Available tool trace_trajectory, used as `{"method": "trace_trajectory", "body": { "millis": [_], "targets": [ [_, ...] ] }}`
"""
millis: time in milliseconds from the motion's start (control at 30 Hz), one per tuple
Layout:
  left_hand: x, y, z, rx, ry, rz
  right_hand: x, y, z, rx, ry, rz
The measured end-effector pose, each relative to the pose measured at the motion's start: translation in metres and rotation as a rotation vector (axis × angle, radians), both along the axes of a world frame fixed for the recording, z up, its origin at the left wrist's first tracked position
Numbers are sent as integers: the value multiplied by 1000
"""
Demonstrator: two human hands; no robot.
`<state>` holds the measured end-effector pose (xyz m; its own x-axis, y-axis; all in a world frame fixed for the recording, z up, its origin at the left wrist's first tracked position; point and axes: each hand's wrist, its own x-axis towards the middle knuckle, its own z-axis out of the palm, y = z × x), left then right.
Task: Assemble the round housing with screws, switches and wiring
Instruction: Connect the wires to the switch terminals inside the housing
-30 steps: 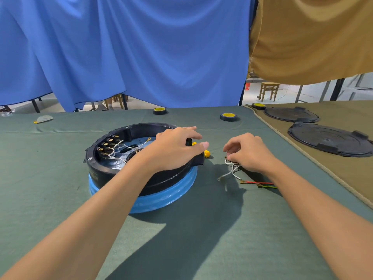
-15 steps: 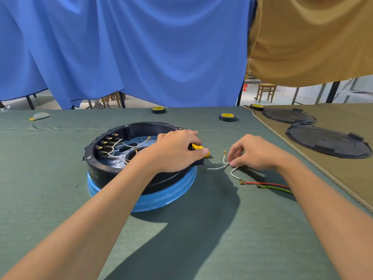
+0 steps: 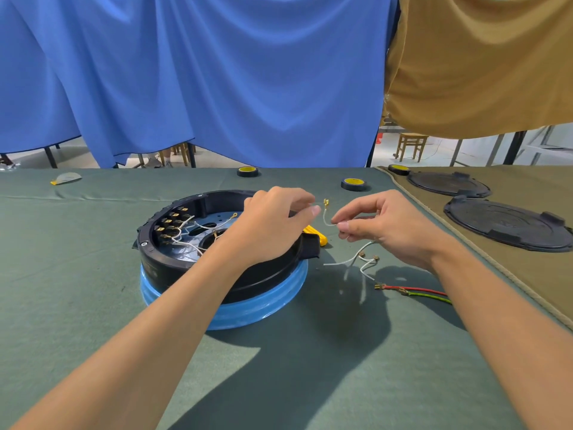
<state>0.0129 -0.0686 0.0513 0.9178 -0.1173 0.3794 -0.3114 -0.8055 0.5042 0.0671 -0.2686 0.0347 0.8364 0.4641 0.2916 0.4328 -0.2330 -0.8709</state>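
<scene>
Just lifted white wire [image 3: 325,217] off cloth [image 3: 93,274], pinching it in right hand [image 3: 387,231] fingertips. Pulled left hand [image 3: 273,225] off housing [image 3: 173,259] rim, fingers curled beside wire tip, hold unclear. Leaves housing low-left of pinch; plugging in likely next.

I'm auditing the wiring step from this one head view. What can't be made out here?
Head view:
Yellow handle: mostly behind the left hand and the black round plastic housing; tool type unclear.
Housing's right interior: covered by the left hand and forearm.
Short white wire with brass terminal: pinched by the right hand; whether the left hand touches it is unclear.
Red and green wires: far ends pass under the right forearm.
</scene>
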Motion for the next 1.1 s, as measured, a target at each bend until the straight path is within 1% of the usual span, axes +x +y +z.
{"method": "trace_trajectory", "body": {
  "millis": [67,200,300,400,567,633,733,833,933,1000,1100],
  "targets": [
    [0,1,0,-63,-40,2,-3,4,1,27,5,74],
    [1,4,-1,-101,-107,-8,-8,12,4,101,2,154],
    [2,5,-1,-167,-158,-1,-12,17,6,248,41,140],
    [1,5,-1,-280,-203,28,-14,21,7,419,157,129],
    [-1,5,1,-382,-262,67,-16,25,12,565,283,60],
    [-3,5,3,-436,-270,68,-17,28,13,539,249,-1],
    [-5,8,3,-526,-266,61,-19,34,17,412,103,-80],
    [-5,13,3,-731,-228,48,-25,49,25,291,28,-51],
    [-5,15,5,-862,-196,60,-28,69,31,331,103,-61],
    [-6,16,5,-901,-203,74,-30,80,33,368,165,-60],
    [-9,20,7,-960,-202,86,-31,92,37,383,242,12]
  ]
}}
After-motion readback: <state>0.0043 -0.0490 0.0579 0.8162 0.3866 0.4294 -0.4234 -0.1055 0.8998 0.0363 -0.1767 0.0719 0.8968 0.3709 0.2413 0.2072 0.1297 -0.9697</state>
